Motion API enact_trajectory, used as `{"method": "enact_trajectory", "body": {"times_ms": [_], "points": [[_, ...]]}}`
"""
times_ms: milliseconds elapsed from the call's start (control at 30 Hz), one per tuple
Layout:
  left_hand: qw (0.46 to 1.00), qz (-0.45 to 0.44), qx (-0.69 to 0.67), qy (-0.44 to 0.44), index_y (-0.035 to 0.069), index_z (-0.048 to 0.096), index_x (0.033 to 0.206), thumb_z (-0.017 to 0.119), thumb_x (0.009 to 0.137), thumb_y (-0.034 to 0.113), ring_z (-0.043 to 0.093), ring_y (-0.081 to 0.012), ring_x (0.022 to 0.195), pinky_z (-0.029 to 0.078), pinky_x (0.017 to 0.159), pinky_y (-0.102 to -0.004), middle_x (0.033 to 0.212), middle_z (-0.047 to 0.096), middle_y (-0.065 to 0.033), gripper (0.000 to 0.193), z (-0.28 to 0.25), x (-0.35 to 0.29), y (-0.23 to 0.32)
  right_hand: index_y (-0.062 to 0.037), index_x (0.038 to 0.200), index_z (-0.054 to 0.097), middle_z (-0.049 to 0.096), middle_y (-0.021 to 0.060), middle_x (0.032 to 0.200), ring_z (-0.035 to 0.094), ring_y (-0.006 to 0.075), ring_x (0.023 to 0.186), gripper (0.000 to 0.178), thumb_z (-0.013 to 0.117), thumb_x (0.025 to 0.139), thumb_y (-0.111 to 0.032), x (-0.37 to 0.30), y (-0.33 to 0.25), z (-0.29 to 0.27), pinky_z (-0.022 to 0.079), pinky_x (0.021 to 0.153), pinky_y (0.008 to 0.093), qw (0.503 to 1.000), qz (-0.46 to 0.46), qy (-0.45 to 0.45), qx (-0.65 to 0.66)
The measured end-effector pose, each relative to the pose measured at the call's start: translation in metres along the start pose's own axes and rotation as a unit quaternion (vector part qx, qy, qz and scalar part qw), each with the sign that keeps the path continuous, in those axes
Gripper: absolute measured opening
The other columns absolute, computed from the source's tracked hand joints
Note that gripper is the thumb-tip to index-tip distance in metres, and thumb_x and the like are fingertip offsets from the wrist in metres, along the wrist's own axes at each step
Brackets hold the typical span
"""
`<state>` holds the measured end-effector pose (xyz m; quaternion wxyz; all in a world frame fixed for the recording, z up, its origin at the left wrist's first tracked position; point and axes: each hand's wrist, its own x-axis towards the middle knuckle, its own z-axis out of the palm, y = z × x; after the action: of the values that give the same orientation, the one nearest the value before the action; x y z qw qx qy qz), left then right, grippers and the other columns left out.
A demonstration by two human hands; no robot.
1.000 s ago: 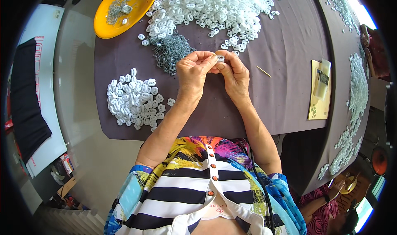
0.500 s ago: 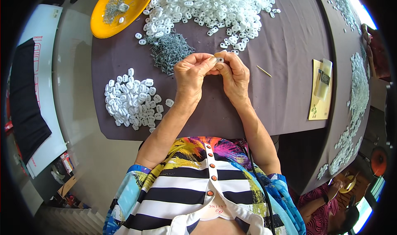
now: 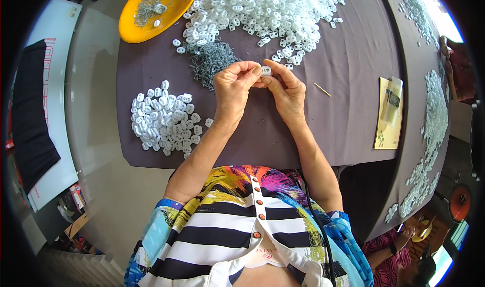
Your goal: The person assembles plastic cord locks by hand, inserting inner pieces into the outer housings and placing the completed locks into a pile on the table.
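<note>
Between my two hands, over the middle of the table, is one small white plastic piece (image 3: 265,71) with dark holes. My left hand (image 3: 234,87) pinches it from the left with thumb and forefinger. From the right, the thumb and fingertips of my right hand (image 3: 287,90) close on the same piece. Just beyond my left hand lies a heap of small grey metal pins (image 3: 209,62). A pile of similar white pieces (image 3: 164,118) sits to the left of my left forearm. The far side of the piece is hidden by my fingers.
A large mound of white pieces (image 3: 262,14) covers the table's far side. A yellow dish (image 3: 132,32) with metal bits stands far left. A thin stick (image 3: 322,89) and a yellow card (image 3: 388,135) lie right. Another person's hand (image 3: 406,236) shows at lower right.
The white piece has been turned between my fingertips, so more of its face shows. My hands keep nearly the same place, and the view has shifted slightly.
</note>
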<state>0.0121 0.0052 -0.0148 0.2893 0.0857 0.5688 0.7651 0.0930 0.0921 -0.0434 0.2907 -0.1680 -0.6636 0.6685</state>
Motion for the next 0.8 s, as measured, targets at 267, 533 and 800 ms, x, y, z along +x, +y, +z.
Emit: {"method": "enact_trajectory", "body": {"times_ms": [267, 533, 800], "points": [[0.999, 0.029, 0.016, -0.025, -0.003, 0.062, 0.082, 0.060, 0.078, 0.002, 0.059, -0.0110, 0.061, 0.052, 0.057, -0.0224, 0.074, 0.062, -0.0072, 0.006, -0.006, -0.003, 0.003, 0.0020, 0.106, 0.055, 0.057, 0.0020, 0.081, 0.055, 0.0078, 0.072, 0.028, 0.055, 0.079, 0.008, -0.002, -0.009, 0.008, 0.050, 0.067, 0.0215, 0.995, 0.025, 0.007, 0.099], [0.995, 0.039, 0.085, 0.020, -0.002, 0.062, 0.082, 0.061, 0.076, 0.004, 0.056, -0.0075, 0.057, 0.047, 0.051, -0.0195, 0.069, 0.061, -0.0044, 0.008, -0.053, -0.024, 0.039, -0.0008, 0.104, 0.058, 0.056, -0.0007, 0.077, 0.051, 0.0048, 0.069, 0.029, 0.058, 0.076, 0.006, -0.012, -0.026, 0.017, 0.042, 0.063, 0.0169, 0.992, -0.012, -0.059, -0.107], [0.913, 0.025, 0.376, 0.160, -0.001, 0.062, 0.078, 0.057, 0.074, 0.002, 0.053, -0.0087, 0.052, 0.043, 0.048, -0.0220, 0.064, 0.061, -0.0050, 0.008, -0.183, -0.050, 0.080, 0.0007, 0.095, 0.061, 0.054, -0.0014, 0.074, 0.050, 0.0039, 0.064, 0.016, 0.058, 0.079, 0.000, -0.009, -0.020, 0.018, 0.040, 0.056, 0.0175, 0.975, -0.026, -0.098, -0.196]]}}
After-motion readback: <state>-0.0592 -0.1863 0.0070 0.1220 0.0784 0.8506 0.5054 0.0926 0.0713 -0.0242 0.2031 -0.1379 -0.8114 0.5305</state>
